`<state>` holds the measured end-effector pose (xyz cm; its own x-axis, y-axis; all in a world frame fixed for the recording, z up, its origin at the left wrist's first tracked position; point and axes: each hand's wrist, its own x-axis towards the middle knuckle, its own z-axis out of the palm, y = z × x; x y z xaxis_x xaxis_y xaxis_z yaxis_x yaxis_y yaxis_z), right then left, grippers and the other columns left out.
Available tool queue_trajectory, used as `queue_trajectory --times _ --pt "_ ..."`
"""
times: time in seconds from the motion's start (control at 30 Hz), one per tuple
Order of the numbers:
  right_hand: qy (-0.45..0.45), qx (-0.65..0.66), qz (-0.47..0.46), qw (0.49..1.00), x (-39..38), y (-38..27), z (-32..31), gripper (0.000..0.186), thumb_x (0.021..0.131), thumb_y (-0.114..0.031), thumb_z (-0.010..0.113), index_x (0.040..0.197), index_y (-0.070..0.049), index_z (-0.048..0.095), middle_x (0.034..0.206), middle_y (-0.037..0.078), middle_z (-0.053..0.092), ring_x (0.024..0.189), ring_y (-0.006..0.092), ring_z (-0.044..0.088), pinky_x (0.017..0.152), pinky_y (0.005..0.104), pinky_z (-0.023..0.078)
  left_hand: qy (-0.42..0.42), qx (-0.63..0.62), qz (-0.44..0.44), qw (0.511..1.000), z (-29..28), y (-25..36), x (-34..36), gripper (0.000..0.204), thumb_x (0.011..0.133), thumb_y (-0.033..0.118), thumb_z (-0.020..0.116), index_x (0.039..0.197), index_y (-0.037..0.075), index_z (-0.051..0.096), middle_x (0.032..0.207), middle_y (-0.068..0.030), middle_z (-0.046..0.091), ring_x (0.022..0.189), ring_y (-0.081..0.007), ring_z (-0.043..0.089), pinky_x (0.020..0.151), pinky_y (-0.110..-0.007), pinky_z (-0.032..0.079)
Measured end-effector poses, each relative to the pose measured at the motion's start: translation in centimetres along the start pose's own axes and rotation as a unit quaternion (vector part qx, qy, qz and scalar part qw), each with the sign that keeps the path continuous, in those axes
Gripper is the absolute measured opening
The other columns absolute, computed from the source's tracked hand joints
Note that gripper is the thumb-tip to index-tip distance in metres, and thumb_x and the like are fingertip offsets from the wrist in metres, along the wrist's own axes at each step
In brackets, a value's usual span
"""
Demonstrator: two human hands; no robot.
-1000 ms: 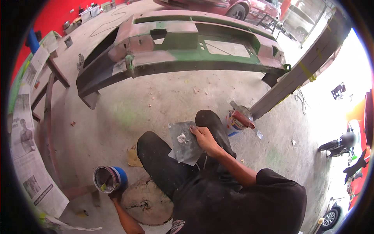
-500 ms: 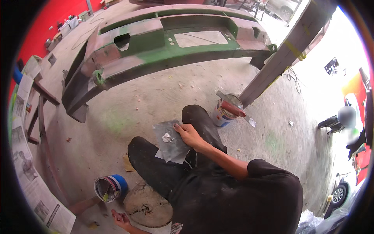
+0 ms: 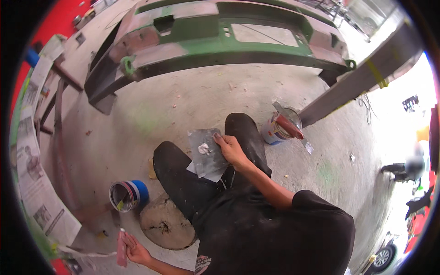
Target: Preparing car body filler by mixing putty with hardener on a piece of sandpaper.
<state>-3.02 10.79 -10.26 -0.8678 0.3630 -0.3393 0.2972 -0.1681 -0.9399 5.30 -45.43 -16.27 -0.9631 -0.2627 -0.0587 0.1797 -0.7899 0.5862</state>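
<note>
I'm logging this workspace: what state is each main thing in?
Right hand, gripping the grey sheet.
Grey sheet, bearing a white dab.
Left hand, holding the pink tube.
Pink tube, in hand; cap state unclear.
Blue can, open, tool inside.
Other can, red item across its top.
Bumper-like part, patchy green and pink.
Newspaper, spread out.

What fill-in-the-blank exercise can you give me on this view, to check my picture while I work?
1. The left hand holds a reddish tube, while the grey sheet is in the ____ hand.
2. The blob on that sheet is coloured ____.
3. The can with a metal strip across its top stands beside the person's ____ knee.
4. The can near the wooden slab has a broad, bright ____ band.

Missing words: right; white; right; blue.
</note>
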Motion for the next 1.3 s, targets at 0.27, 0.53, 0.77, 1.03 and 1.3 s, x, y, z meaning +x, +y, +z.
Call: queue_trajectory --times 0.27,0.53,0.77,1.03,1.3 --pt "-0.017 0.027 -0.006 0.999 0.4 0.8 -0.2 0.043 0.101 -0.041 0.052 0.077 -0.007 0.062 0.064 -0.01 0.046 0.057 0.0011 0.036 0.051 0.0236 0.028 -0.099 0.251 -0.075 0.96 11.6 -5.3 2.1 0.039 0.098 0.016 0.056 0.13 -0.006 0.049 0.123 -0.0168 0.061 0.112 -0.0291 0.06 0.097 -0.041 0.049" --pt "0.021 -0.013 -0.004 1.0 -0.5 2.0 -2.0 0.044 0.1 -0.04 0.054 0.08 -0.002 0.065 0.068 -0.007 0.053 0.063 0.0019 0.043 0.055 0.0236 0.034 -0.141 0.274 -0.098 0.946 24.8 -12.6 2.0 0.036 0.092 0.017 0.059 0.119 -0.005 0.051 0.105 -0.0191 0.062 0.093 -0.0298 0.063 0.085 -0.043 0.052" --pt "0.038 0.03 0.029 0.998 -1.2 3.2 -3.5 0.045 0.1 -0.04 0.056 0.078 -0.001 0.064 0.069 -0.007 0.052 0.065 0.0027 0.04 0.055 0.0249 0.034 -0.152 0.231 -0.156 0.948 26.6 -16.3 1.3 0.043 0.085 0.019 0.06 0.12 -0.001 0.045 0.092 -0.0147 0.057 0.079 -0.0272 0.06 0.076 -0.042 0.052" --pt "0.027 -0.022 0.053 0.998 -0.7 3.5 -4.3 0.041 0.101 -0.037 0.054 0.085 -0.002 0.067 0.072 -0.003 0.061 0.062 0.0026 0.048 0.056 0.022 0.038 -0.181 0.327 -0.185 0.909 28.0 -17.6 0.7 0.02 0.086 0.005 0.066 0.099 -0.006 0.055 0.06 -0.0024 0.049 0.057 -0.0148 0.056 0.058 -0.032 0.049" --pt "0.038 0.049 0.033 0.998 -0.4 1.8 -6.1 0.039 0.102 -0.036 0.053 0.086 -0.003 0.066 0.074 -0.004 0.06 0.063 0.0034 0.048 0.057 0.0229 0.038 -0.327 0.342 -0.063 0.879 36.3 -18.6 3.0 0.031 0.091 0.017 0.066 0.109 -0.008 0.061 0.097 -0.0156 0.069 0.085 -0.0188 0.067 0.08 -0.034 0.055"
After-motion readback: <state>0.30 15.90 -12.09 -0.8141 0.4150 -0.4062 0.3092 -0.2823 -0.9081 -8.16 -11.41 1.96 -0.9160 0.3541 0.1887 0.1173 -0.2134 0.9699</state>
